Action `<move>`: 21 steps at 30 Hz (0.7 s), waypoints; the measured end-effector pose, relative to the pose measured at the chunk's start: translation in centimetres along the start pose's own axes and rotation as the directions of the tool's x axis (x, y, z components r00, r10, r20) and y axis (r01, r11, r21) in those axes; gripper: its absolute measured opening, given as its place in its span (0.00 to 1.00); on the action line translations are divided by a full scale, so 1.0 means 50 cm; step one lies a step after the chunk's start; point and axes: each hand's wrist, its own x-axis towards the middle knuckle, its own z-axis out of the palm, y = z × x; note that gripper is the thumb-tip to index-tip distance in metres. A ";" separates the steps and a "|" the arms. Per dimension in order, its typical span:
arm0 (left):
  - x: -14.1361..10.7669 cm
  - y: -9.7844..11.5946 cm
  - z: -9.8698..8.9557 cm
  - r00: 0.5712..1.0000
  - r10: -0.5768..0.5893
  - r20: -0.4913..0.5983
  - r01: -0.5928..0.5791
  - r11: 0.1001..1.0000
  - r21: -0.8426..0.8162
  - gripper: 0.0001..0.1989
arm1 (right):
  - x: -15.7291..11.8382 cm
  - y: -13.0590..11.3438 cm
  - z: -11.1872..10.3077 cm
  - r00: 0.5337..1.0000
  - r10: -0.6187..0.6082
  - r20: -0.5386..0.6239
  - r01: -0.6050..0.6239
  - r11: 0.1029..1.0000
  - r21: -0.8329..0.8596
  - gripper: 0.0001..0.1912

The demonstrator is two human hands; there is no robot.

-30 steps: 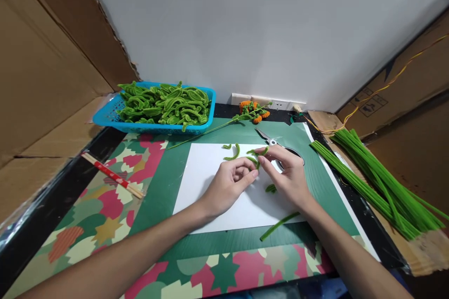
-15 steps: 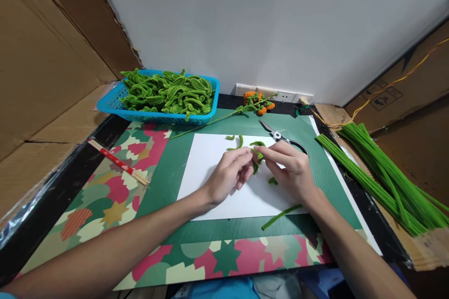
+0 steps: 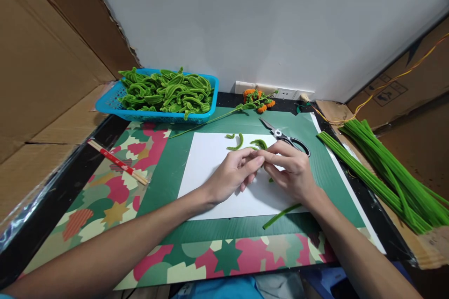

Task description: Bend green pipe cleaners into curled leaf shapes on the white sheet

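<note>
Above the white sheet (image 3: 206,168), my left hand (image 3: 236,173) and my right hand (image 3: 289,166) meet at their fingertips. Both are closed in a pinch around a small green fuzzy piece, mostly hidden by the fingers. Behind them on the sheet lie a curved green piece (image 3: 240,141), a tiny bent one (image 3: 229,136) and a folded green bundle (image 3: 260,144). A straight green stem (image 3: 280,216) crosses the sheet's front edge below my right hand. Scissors (image 3: 278,134) lie partly open just behind my right hand.
A blue basket (image 3: 209,116) full of green fuzzy pieces stands at the back left. Beside it lies an orange flower stem (image 3: 249,96). Wrapped chopsticks (image 3: 119,162) are at the left, and long green stems (image 3: 386,177) at the right. A wall outlet (image 3: 287,95) is behind.
My left thumb has moved right, over the fingertips of my right hand. The green piece between my hands is now mostly covered.
</note>
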 end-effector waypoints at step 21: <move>0.008 -0.007 -0.002 0.999 0.046 -0.016 -0.047 0.998 -0.040 0.15 | 0.013 -0.009 -0.004 0.906 0.421 -0.026 -0.365 0.813 0.453 0.09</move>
